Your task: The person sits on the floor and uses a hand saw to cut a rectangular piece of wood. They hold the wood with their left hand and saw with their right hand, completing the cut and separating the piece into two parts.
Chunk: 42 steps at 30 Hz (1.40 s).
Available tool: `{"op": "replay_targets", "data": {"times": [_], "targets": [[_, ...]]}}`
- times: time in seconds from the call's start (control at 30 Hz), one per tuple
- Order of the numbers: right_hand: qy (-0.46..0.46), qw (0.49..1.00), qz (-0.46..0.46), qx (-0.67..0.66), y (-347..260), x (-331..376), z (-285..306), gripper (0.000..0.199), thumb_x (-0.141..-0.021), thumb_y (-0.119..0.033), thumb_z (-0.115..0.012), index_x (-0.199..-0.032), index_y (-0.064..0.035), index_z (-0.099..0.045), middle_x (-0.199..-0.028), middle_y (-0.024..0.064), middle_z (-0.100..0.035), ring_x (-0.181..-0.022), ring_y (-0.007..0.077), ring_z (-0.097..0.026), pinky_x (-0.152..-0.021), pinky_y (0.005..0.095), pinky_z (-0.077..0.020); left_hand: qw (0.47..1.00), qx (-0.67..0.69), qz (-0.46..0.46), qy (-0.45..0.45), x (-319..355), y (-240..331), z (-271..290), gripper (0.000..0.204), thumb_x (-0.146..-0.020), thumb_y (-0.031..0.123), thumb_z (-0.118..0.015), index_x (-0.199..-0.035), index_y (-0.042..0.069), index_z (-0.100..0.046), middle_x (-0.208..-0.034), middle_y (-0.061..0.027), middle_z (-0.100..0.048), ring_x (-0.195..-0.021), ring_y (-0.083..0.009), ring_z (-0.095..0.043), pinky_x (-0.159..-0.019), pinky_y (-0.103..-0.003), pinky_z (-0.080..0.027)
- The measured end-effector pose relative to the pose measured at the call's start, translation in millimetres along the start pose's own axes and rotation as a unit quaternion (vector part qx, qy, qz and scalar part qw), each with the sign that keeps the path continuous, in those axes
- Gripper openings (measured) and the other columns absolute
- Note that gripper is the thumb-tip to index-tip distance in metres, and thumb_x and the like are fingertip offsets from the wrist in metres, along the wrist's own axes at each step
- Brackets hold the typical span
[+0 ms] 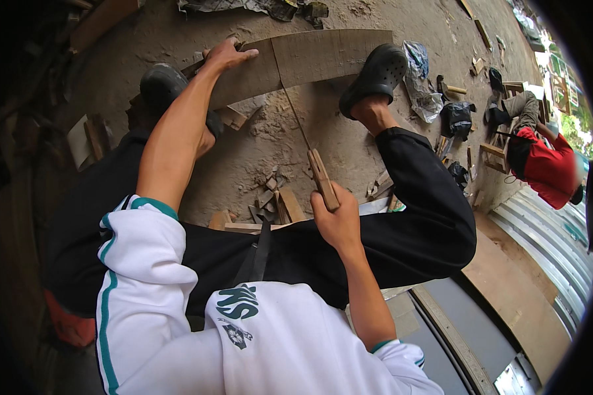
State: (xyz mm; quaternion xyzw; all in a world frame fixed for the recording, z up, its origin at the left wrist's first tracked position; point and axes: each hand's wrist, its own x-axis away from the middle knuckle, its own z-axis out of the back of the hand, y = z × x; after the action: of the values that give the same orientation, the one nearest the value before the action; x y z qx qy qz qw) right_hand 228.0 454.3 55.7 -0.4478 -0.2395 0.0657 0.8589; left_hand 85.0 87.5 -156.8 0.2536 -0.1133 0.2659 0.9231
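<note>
A long flat wooden board (pixel 323 56) lies across the dusty ground at the top of the view, pinned under my two black clogs, one on the right (pixel 375 76) and one on the left (pixel 161 85). My left hand (pixel 227 54) presses flat on the board's near edge. My right hand (pixel 336 220) grips the wooden handle of a hand saw (pixel 323 179). Its thin blade (pixel 295 115) runs up into a cut in the board beside my left hand.
Small wood offcuts (pixel 273 204) lie on the ground between my legs. A person in a red top (pixel 543 164) crouches at the right among plastic bags (pixel 454 118) and scraps. Corrugated metal sheets (pixel 553 243) and a plywood panel (pixel 514 296) lie at the lower right.
</note>
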Motion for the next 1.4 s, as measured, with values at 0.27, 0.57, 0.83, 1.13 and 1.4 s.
{"op": "replay_targets", "data": {"times": [0.27, 0.57, 0.83, 1.13, 1.4], "targets": [[0.025, 0.999, 0.01, 0.032, 27, -51, -43, 0.017, -0.084, -0.015, -0.06, -0.082, 0.0024, -0.059, -0.061, 0.0141, -0.052, -0.055, 0.0175, -0.051, -0.057, 0.0369, -0.044, 1.0, -0.01, 0.0, -0.005, -3, -1, -10, 0.103, -0.07, 0.079, -0.063, -0.144, 0.009, -0.046, -0.139, -0.0159, -0.055, -0.128, -0.0348, -0.052, -0.111, -0.057, -0.026], [0.02, 0.999, 0.007, 0.027, 36, -58, -38, 0.017, -0.084, -0.014, -0.06, -0.081, 0.0026, -0.059, -0.061, 0.0156, -0.053, -0.055, 0.021, -0.054, -0.057, 0.0358, -0.0448, 1.0, 0.012, 0.002, -0.017, 1, 9, -1, 0.105, -0.066, 0.08, -0.065, -0.14, 0.007, -0.05, -0.136, -0.0169, -0.057, -0.128, -0.0342, -0.052, -0.108, -0.057, -0.031], [0.029, 0.999, 0.007, -0.023, 22, 18, -4, 0.016, -0.082, -0.014, -0.06, -0.083, 0.0017, -0.061, -0.071, 0.0211, -0.06, -0.061, 0.0298, -0.061, -0.061, 0.0403, -0.0468, 1.0, -0.021, 0.001, 0.014, -8, -9, -14, 0.096, -0.072, 0.075, -0.065, -0.14, 0.01, -0.05, -0.131, -0.0156, -0.061, -0.123, -0.0328, -0.056, -0.106, -0.054, -0.031], [0.01, 1.0, -0.014, 0.015, 20, -78, -43, 0.023, -0.085, -0.021, -0.062, -0.084, 0.0023, -0.061, -0.064, 0.0168, -0.058, -0.056, 0.0235, -0.054, -0.06, 0.0377, -0.046, 0.997, 0.066, -0.016, -0.029, 8, 1, 1, 0.101, -0.066, 0.079, -0.066, -0.135, 0.006, -0.055, -0.132, -0.0177, -0.06, -0.126, -0.0325, -0.054, -0.11, -0.057, -0.026], [-0.004, 0.997, -0.072, -0.002, 22, -99, -44, 0.024, -0.083, -0.019, -0.061, -0.074, 0.0029, -0.058, -0.059, 0.0176, -0.058, -0.053, 0.0266, -0.056, -0.058, 0.0391, -0.0463, 1.0, 0.003, 0.015, 0.016, 14, 6, -12, 0.103, -0.067, 0.081, -0.063, -0.138, 0.008, -0.052, -0.132, -0.0173, -0.06, -0.124, -0.0351, -0.055, -0.109, -0.056, -0.029]]}}
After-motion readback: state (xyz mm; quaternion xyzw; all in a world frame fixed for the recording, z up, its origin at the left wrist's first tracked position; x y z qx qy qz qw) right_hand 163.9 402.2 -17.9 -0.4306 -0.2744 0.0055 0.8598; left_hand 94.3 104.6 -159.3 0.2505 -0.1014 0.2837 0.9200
